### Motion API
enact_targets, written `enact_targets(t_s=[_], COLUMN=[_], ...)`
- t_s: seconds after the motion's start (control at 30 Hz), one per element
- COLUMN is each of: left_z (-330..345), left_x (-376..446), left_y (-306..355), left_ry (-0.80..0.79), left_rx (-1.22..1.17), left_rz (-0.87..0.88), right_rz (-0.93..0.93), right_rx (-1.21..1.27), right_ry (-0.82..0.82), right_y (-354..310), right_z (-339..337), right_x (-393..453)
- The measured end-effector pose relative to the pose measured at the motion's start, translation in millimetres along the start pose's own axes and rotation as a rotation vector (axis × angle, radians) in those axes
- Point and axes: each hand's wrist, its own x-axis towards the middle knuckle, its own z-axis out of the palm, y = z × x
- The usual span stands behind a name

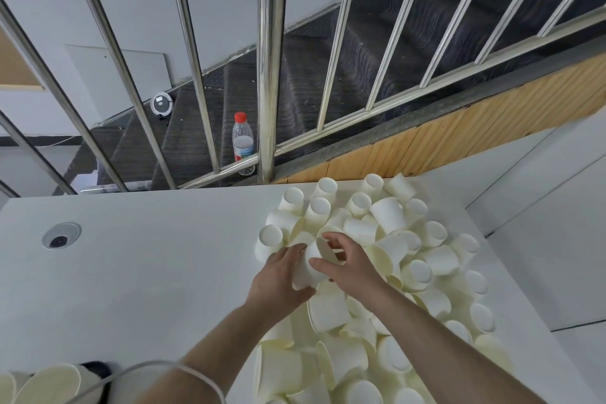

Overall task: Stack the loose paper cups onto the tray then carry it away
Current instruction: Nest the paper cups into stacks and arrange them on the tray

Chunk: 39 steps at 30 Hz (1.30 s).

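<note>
A big heap of loose white paper cups (390,256) covers the right half of the white table (147,259). My left hand (278,275) grips the base end of a tilted cup (308,267) held just above the heap. My right hand (344,264) holds the same cup from the right, thumb on its wall and fingers at its rim. More cups (49,380) lie at the bottom left corner, partly cut off by the frame edge. No tray is visible.
A steel railing (269,75) runs along the table's far edge, with dark stairs behind it. A plastic bottle with a red cap (243,141) stands beyond the rail. A round cable hole (61,235) is in the table at the left. A white wire (137,369) crosses my left forearm.
</note>
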Motion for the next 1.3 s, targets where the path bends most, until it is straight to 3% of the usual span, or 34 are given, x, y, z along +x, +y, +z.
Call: enact_targets(t_s=[0.1,0.33,0.6,0.8,0.93,1.07,1.17,1.3], left_z=[-9,-21,-9,-14,-37,-56,-62,-61], left_x=[16,55,82,77,65,49,37,23], left_y=[-14,-40,-48,-52,-62,-66,-60,-57], left_ry=[-0.032,0.042,-0.009,0.045,0.226,0.371,0.362,0.313], left_rx=[0.113,0.288,0.303,0.26,0.005,-0.536,-0.862,-0.998], left_rz=[-0.068,-0.194,-0.205,-0.219,-0.282,-0.366,-0.425,-0.411], right_rz=[-0.043,-0.061,-0.055,-0.052,-0.076,-0.105,-0.098,-0.087], right_rx=[-0.072,-0.136,-0.205,-0.229,-0.219,-0.252,-0.302,-0.346], right_ry=[0.1,0.162,0.164,0.152,0.107,-0.021,-0.158,-0.236], right_y=[2,4,3,2,-5,-20,-32,-40], right_z=[-2,-2,-1,1,5,19,29,42], right_x=[7,19,25,26,28,29,28,24])
